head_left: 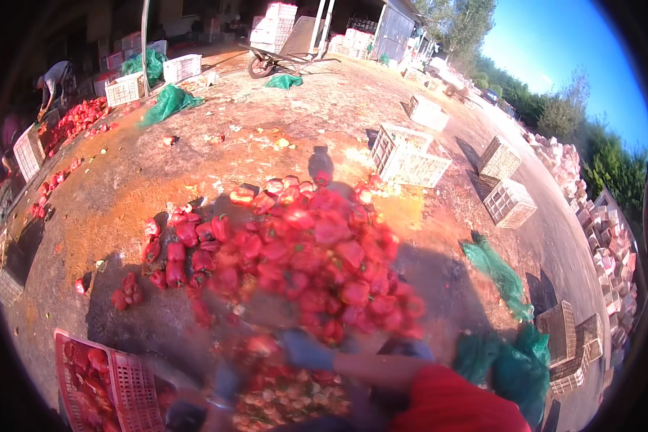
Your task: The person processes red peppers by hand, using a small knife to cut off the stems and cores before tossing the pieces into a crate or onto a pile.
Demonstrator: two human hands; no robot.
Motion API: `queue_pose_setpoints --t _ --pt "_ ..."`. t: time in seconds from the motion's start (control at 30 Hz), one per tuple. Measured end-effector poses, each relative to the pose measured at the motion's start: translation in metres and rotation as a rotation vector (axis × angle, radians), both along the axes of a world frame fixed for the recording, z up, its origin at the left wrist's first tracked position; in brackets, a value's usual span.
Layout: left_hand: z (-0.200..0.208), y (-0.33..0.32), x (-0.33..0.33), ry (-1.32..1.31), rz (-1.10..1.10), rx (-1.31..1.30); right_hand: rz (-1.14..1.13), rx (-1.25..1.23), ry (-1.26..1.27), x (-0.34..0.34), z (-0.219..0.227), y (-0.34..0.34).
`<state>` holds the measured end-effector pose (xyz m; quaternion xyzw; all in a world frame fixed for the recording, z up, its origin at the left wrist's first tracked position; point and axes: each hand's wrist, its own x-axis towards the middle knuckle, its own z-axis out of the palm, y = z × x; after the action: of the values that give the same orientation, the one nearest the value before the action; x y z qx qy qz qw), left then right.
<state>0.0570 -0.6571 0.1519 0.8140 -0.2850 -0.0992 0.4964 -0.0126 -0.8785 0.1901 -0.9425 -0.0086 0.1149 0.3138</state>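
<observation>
Left hand point(227, 381), right hand point(307, 351) near heaped red peppers point(313, 252), each grip too blurred to tell

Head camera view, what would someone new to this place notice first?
The big heap of red peppers in the middle would likely catch the eye first. Next might come the bright red sleeve at the lower edge, with the right hand, blurred, at the near side of the heap. The reddish crate of peppers at lower left and the green netting at lower right also stand out.
</observation>
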Motion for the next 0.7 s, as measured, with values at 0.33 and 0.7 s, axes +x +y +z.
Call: queue_pose_setpoints --t 0.33,0.7 --pt "0.017 -0.003 -0.011 0.171 -0.145 0.228 0.093 -0.101 0.095 -0.011 -0.01 0.012" --pt "0.042 -0.02 -0.019 0.217 -0.108 -0.056 0.189 -0.277 -0.182 -0.022 -0.029 0.006"
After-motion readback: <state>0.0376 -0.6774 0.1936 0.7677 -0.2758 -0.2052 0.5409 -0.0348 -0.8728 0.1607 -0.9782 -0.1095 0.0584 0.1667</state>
